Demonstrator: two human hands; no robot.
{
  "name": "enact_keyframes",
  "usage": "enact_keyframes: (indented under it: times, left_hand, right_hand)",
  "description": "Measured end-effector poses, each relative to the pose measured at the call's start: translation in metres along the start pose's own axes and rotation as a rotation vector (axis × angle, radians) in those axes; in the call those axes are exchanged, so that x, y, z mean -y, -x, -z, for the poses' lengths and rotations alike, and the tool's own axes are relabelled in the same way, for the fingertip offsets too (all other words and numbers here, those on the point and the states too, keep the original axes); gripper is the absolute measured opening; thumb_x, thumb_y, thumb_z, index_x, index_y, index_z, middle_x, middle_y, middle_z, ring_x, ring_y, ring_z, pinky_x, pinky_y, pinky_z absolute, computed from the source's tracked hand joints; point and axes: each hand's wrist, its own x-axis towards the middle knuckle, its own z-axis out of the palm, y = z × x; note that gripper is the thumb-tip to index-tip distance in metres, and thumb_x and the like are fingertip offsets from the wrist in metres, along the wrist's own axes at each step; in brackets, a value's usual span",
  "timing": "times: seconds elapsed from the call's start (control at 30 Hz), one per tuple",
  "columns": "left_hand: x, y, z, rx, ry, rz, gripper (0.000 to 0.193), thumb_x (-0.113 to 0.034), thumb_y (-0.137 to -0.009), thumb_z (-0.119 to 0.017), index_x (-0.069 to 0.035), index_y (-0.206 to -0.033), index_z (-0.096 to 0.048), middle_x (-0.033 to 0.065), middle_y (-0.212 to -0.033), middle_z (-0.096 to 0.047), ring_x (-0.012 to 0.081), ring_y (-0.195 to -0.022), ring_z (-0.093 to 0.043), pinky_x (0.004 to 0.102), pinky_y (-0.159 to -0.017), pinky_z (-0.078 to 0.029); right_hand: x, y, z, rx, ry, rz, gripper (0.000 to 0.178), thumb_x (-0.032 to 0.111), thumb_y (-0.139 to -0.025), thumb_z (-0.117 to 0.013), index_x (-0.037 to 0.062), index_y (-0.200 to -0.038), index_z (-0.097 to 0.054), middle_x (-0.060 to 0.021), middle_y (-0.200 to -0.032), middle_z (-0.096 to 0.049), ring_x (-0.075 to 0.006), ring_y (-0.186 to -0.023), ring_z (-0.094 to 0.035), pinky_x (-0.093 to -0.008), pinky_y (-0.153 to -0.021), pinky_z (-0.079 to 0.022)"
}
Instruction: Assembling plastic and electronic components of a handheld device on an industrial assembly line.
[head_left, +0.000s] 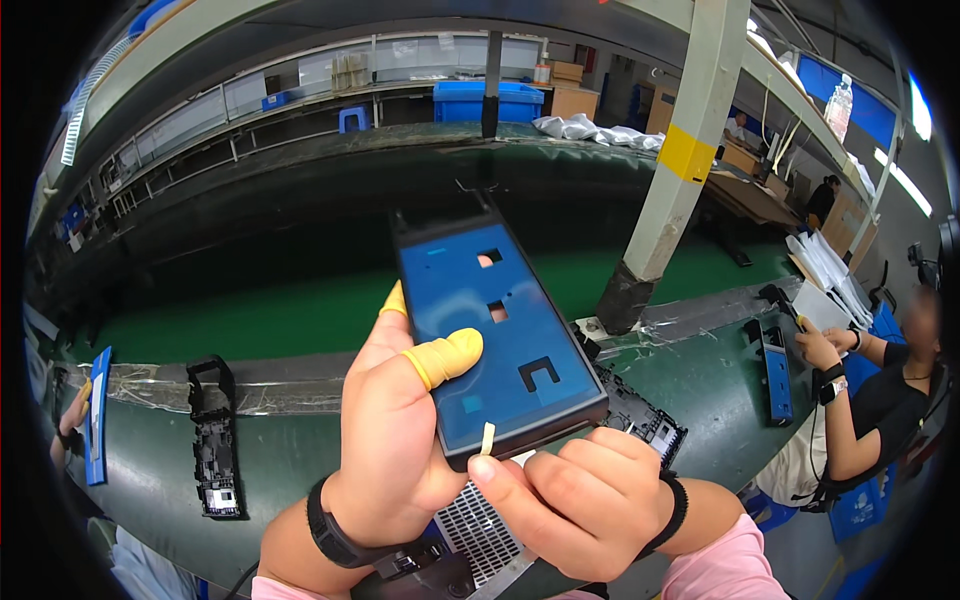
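The left hand [385,430], wearing 2 yellow finger cots [440,362], grips 1 blue-faced panel [525,340]; the right hand [590,495] pinches 1 pale strip [488,438].

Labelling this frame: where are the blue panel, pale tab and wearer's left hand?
Blue panel [522,340]: head view, on its blue face.
Pale tab [488,439]: head view, on its middle.
Wearer's left hand [388,420]: head view, near thumb's base.

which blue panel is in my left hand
The central panel: your left hand grips it, thumb on its face; the far-left panel and far-right panel are away from it.
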Motion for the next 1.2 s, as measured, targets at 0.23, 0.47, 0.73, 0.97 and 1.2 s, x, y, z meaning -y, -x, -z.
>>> enact_keyframes:
  times: [0.23,0.47,0.73,0.97,1.2]
  left_hand:
    - [-0.003,0.004,-0.008,0.054,-0.039,-0.074,0.039,0.002,-0.073,-0.045,0.002,-0.112,-0.037,0.0161,-0.102,-0.051,0.0240,-0.087,-0.056,0.0352,-0.075,-0.049]
    - [-0.001,0.001,0.001,-0.045,0.032,0.136,0.031,0.002,-0.075,-0.044,0.001,-0.107,-0.044,0.0133,-0.093,-0.056,0.0215,-0.079,-0.059,0.0329,-0.070,-0.051]
    - [0.000,-0.002,0.003,-0.097,0.047,0.174,0.026,0.002,-0.076,-0.045,0.001,-0.102,-0.046,0.0131,-0.089,-0.057,0.0216,-0.075,-0.060,0.0318,-0.067,-0.051]
    - [0.004,-0.006,0.010,-0.106,0.050,0.202,0.026,0.001,-0.076,-0.045,0.002,-0.101,-0.047,0.0139,-0.089,-0.057,0.0223,-0.075,-0.060,0.0322,-0.067,-0.051]
    - [0.002,0.005,-0.002,-0.058,0.067,0.192,0.027,0.001,-0.075,-0.046,0.002,-0.101,-0.047,0.0143,-0.088,-0.057,0.0232,-0.075,-0.060,0.0327,-0.067,-0.051]
  right_hand:
    - [0.004,-0.005,0.002,0.043,-0.008,0.012,0.025,0.000,-0.062,-0.061,0.0012,-0.087,-0.062,-0.0004,-0.059,-0.048,-0.0075,-0.044,-0.042,-0.0195,-0.039,-0.030]
    - [0.004,-0.006,0.005,0.064,0.040,0.008,0.027,0.001,-0.059,-0.059,-0.0002,-0.086,-0.062,-0.0001,-0.060,-0.048,-0.0071,-0.044,-0.042,-0.0196,-0.040,-0.031]
    - [0.003,-0.007,0.005,0.085,0.032,-0.034,0.029,0.003,-0.057,-0.058,0.0000,-0.086,-0.062,0.0004,-0.060,-0.048,-0.0068,-0.044,-0.043,-0.0190,-0.041,-0.032]
    - [0.002,-0.006,0.003,0.085,0.050,-0.026,0.028,0.005,-0.058,-0.058,0.0002,-0.085,-0.063,0.0009,-0.058,-0.047,-0.0065,-0.044,-0.043,-0.0187,-0.040,-0.031]
    - [0.007,-0.013,0.033,0.294,-0.217,-0.180,0.035,0.008,-0.062,-0.059,0.0006,-0.097,-0.059,-0.0005,-0.053,-0.043,-0.0113,-0.042,-0.043,-0.0239,-0.039,-0.034]
